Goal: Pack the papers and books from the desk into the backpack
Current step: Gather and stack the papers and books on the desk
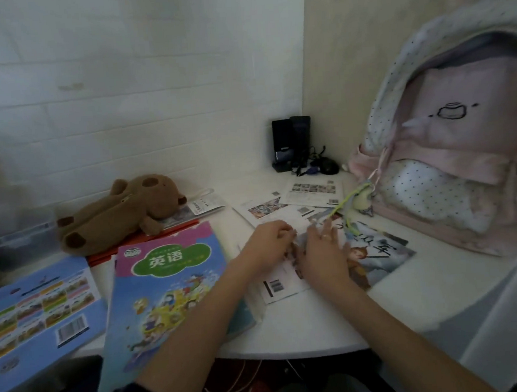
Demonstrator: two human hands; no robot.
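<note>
- At the lower left of the frame, a blue book point(35, 306) lay back cover up on the white desk point(306, 324), its barcode showing.
- Just right of it, a colourful textbook point(169, 291) with a green cloud on its cover lay face up, hanging over the desk's front edge.
- Behind those two, left of centre, a brown plush toy point(121, 214) sprawled across a red folder point(144, 240) and more printed sheets.
- At centre, the person's left hand point(267, 247) was curled, fingertips pinching at the edge of a white paper point(283, 283) with a barcode; whether it had truly gripped the sheet could not be told.
- Beside it, the right hand point(322, 255) pressed flat, fingers spread, onto an illustrated booklet point(374, 255).
- Behind the hands, loose photo-printed papers point(312, 192) lay scattered toward the back wall, near black electronics point(293, 144) in the corner.
- At the right of the frame, a pink and dotted backpack point(462, 157) stood upright on the desk, its top open, near the booklet.
</note>
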